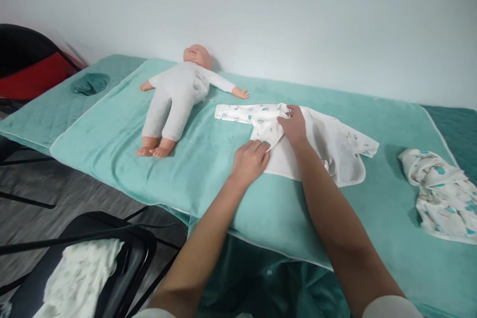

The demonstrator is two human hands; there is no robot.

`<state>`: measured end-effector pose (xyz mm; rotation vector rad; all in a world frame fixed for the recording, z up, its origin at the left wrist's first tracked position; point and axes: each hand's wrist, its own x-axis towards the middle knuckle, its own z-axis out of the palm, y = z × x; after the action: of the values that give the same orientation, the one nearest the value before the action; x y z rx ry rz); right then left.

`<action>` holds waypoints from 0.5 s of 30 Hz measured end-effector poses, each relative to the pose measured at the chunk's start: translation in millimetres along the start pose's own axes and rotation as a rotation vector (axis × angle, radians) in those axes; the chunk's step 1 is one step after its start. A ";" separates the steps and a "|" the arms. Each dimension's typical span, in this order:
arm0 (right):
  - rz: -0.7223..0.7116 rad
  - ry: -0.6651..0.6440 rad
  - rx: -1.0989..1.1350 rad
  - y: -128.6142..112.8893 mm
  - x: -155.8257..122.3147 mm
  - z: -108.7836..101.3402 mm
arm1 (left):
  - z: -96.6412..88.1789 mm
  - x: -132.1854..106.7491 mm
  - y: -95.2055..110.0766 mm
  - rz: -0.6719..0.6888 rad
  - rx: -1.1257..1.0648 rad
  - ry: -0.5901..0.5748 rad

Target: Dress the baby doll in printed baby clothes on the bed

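Observation:
A white baby shirt [315,131] with a small teal print lies spread on the green bed cover, its front opened and its sleeves stretched to both sides. With closed fingers my left hand [250,161] grips the lower corner of the left front panel. Higher up, near the collar, my right hand [294,126] pinches the edge of the same panel. Left of the shirt a baby doll [175,97] with a white cloth body lies on its back, arms out; neither hand touches it.
Crumpled printed baby clothing [443,194] lies at the right of the bed [122,159]. A pale printed cloth [80,278] rests on a black chair [137,253] at lower left. Another chair with a red item [37,77] stands at far left. A white wall runs behind the bed.

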<state>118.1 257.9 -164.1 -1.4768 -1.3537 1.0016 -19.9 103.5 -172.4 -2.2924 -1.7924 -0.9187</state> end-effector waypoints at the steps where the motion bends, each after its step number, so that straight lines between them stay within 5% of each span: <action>1: -0.024 0.025 -0.059 0.8 0.2 -1.9 | -0.4 0.2 4.2 0.020 0.027 -0.030; 5: -0.021 0.022 -0.089 -1.8 -2.6 -3.3 | -0.3 0.6 11.7 -0.134 -0.088 0.011; 10: -0.084 -0.300 0.380 -9.5 -9.5 3.9 | -0.7 0.9 -6.4 -0.631 -0.517 0.302; 13: -0.160 -0.347 0.392 -8.3 -12.4 10.3 | -1.3 -1.6 -17.4 -0.772 -0.483 0.509; 15: -0.196 -0.293 0.256 -5.3 -13.3 13.3 | -2.0 -4.7 -18.5 -0.728 -0.341 0.579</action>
<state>102.8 245.9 -162.9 -1.0149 -1.4794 1.2448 -38.2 104.3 -178.4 -1.2107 -2.2881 -1.8670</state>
